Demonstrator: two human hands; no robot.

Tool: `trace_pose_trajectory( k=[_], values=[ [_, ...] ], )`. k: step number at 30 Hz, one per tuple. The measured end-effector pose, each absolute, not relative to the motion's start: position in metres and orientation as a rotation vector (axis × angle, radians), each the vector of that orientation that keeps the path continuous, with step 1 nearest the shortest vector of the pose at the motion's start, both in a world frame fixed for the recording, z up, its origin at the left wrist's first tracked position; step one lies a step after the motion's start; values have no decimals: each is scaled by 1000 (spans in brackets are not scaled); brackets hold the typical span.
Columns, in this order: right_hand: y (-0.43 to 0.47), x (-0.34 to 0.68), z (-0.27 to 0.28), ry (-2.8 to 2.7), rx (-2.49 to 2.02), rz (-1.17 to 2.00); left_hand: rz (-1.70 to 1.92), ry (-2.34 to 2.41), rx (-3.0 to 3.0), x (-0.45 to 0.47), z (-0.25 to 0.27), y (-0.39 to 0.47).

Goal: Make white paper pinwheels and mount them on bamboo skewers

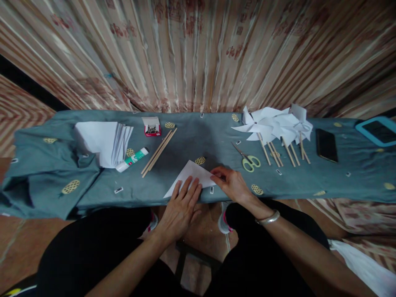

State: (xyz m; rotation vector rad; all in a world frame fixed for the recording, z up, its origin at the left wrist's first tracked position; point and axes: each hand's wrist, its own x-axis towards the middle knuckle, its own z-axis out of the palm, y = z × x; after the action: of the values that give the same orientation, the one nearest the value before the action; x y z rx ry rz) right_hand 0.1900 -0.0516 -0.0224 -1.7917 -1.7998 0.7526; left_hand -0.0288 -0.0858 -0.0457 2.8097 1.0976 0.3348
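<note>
A sheet of white paper (190, 171), folded into a triangle with its peak pointing away from me, lies at the near edge of the cloth-covered table. My left hand (182, 204) rests flat on it, fingers stretched over the long near side. At the triangle's right corner, my right hand (232, 183) pinches the paper between thumb and fingers. Scissors (247, 159) with pale green handles lie open beyond my right hand. Several thin wooden sticks (159, 152) lie to the left of the paper's peak.
White paper pinwheels (275, 123) on sticks lie at the back right, beside a dark phone (327, 145) and a blue-framed device (379, 131). On the left are stacked white paper (102, 142), a glue stick (133, 159) and a red box of small metal pieces (152, 128). A curtain (198, 62) hangs behind.
</note>
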Motion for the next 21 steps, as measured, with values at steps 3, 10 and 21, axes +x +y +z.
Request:
trace_pose_trajectory(
  k=[3, 10, 21],
  values=[
    [-51, 189, -21, -1801, -1821, 744, 323, 1106, 2810, -28, -47, -86],
    [-51, 187, -21, -1790, -1856, 746, 314, 1101, 2793, -29, -49, -85],
    [-52, 187, -19, -1904, -1858, 654, 272, 1114, 2830, -28, -50, -86]
  ],
)
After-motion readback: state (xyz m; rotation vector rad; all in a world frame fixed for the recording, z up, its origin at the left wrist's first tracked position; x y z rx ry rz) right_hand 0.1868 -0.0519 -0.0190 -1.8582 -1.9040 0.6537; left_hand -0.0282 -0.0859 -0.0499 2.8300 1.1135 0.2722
